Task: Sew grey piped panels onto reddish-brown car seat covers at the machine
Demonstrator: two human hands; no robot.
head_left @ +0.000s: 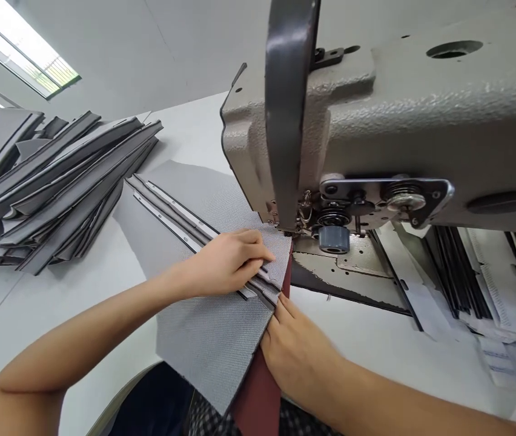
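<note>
While hands (pixel 258 303) perhaps pinch, fabric (pixel 212 339) lies flat.

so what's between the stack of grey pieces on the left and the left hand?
Head view: bare white table, then the grey fabric panel with its black-and-white edge strips, which the left hand presses flat.

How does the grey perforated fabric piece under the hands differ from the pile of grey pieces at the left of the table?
The grey perforated fabric piece lies single and spread flat by the sewing machine; the pile of grey pieces is stacked, fanned and overlapping. The left hand presses the single piece and the right hand grips its edge; nothing touches the pile. A dark red layer shows under the single piece only. Both are grey with dark strips along them.
</note>
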